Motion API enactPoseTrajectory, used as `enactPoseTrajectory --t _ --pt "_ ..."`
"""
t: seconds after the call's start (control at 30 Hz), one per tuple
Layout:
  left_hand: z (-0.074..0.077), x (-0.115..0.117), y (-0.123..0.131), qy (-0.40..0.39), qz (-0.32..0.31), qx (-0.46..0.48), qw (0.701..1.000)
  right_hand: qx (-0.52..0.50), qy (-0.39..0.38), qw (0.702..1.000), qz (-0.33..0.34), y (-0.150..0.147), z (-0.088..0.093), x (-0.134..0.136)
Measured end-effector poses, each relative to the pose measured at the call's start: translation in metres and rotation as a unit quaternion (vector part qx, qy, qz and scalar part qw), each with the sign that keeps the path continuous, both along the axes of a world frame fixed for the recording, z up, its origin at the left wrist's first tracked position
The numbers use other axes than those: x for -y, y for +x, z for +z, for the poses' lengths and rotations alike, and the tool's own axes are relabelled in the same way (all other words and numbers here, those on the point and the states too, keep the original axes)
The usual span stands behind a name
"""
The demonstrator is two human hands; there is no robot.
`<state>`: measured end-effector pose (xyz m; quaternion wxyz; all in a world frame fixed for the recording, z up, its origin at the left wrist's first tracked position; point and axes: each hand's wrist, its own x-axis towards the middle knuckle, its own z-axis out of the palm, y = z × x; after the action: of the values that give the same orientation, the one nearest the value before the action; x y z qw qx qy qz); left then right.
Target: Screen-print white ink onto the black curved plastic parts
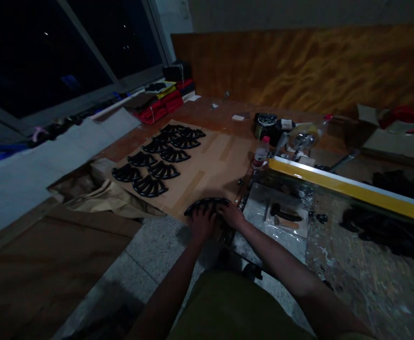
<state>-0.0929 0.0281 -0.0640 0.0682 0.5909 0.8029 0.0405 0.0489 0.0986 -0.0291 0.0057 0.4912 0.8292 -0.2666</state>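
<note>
A black fan-shaped piece (207, 204) lies at the near edge of a brown cardboard sheet (214, 160). My left hand (202, 224) rests on its lower left part with fingers curled over it. My right hand (231, 215) grips its right end. Several matching black fan-shaped pieces (157, 158) lie in two rows on the far left part of the same sheet. The scene is dim, so fine finger detail is hard to make out.
A long yellow bar (349, 188) crosses the messy bench at right. A small white bottle with a red cap (261, 153), a dark round tin (265, 124) and a clear plastic sheet with tools (281, 215) lie near it. Red and dark folded stacks (164, 101) sit by the window.
</note>
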Motion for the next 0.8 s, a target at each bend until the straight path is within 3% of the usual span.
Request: enactPoseTrajectory --t 0.13,0.23,0.47,0.6,0.8 --pt "0.005 -0.002 0.002 -0.019 0.020 0.009 1.000 0.021 -0.033 0.999 -0.008 -0.015 -0.007 -0.003" --pt "0.008 -0.005 0.000 -0.029 0.018 0.014 0.999 0.020 -0.049 0.997 -0.056 -0.021 -0.006 -0.001" --pt "0.017 -0.032 -0.024 -0.050 -0.040 0.015 0.998 -0.098 -0.113 0.982 -0.111 -0.032 -0.006 0.000" --pt "0.016 -0.037 -0.032 -0.057 -0.065 0.023 0.996 -0.127 -0.124 0.974 -0.144 -0.034 -0.006 0.002" --pt "0.009 -0.030 -0.023 -0.064 -0.061 0.013 0.996 -0.163 -0.180 0.948 -0.208 -0.035 -0.007 0.006"
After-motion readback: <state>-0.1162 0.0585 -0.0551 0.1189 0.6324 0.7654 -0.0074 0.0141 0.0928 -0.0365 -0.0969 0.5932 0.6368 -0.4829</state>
